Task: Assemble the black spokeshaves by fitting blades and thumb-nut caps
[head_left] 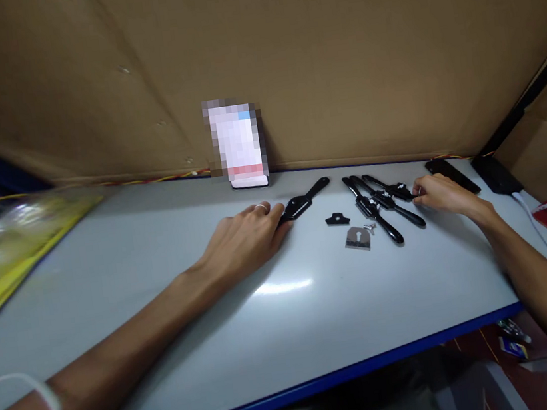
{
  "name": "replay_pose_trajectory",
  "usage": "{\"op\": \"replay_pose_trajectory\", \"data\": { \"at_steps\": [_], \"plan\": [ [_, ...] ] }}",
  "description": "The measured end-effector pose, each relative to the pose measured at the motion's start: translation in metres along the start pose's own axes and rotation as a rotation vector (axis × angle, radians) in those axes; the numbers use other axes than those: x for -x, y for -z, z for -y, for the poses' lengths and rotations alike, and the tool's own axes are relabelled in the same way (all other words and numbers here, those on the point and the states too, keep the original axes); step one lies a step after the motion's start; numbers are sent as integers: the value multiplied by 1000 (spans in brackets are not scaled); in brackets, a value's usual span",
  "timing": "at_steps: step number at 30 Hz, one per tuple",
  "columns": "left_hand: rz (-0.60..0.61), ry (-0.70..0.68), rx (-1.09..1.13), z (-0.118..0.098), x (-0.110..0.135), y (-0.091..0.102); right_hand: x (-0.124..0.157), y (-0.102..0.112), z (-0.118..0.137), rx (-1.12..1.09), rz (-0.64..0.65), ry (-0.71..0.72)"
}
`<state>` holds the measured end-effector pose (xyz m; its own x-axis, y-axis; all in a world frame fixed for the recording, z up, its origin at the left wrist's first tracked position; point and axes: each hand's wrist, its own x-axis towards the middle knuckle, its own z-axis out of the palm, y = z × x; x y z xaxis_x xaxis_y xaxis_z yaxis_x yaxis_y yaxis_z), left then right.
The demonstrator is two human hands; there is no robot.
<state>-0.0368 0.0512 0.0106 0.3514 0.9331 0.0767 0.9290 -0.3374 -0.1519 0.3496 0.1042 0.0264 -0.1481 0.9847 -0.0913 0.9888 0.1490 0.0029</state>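
My left hand [257,232] is closed around one handle of a black spokeshave [298,206], whose body and other handle point to the upper right. My right hand [441,194] pinches the near handle of another black spokeshave [389,188], the rightmost of a group. Beside it lie a second spokeshave [388,200] and a third spokeshave [373,209], side by side and slanting. Between the hands, flat on the table, are a black lever cap [338,219], a steel blade [358,239] with a keyhole slot, and a small screw [370,227].
A lit phone [240,145], its screen blurred out, leans on the cardboard wall [334,56]. Dark devices [496,174] and a white cable [538,220] lie at the right. Yellow plastic packaging [18,259] covers the left end. The table's blue front edge [327,386] runs below.
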Motion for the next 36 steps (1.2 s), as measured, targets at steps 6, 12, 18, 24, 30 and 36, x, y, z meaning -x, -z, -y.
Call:
{"op": "replay_pose_trajectory", "data": {
  "at_steps": [6, 12, 18, 24, 30, 36],
  "plan": [
    [2, -7, 22, 0, 1, 1, -3, 3, -8, -61, 89, 6],
    [-39, 7, 21, -2, 2, 4, 1, 6, -4, -64, 53, 3],
    [-286, -127, 48, -5, 9, 4, 19, 19, 19, -66, -132, 59],
    [-648, -524, 90, -16, 18, 5, 55, 24, 68, -264, -1, 539],
    [-530, -789, 97, -30, 24, 9, 85, 19, 103, -259, 296, 768],
    [-315, -812, 121, -38, 29, 1, 87, 19, 110, -261, 315, 751]
  ]
}}
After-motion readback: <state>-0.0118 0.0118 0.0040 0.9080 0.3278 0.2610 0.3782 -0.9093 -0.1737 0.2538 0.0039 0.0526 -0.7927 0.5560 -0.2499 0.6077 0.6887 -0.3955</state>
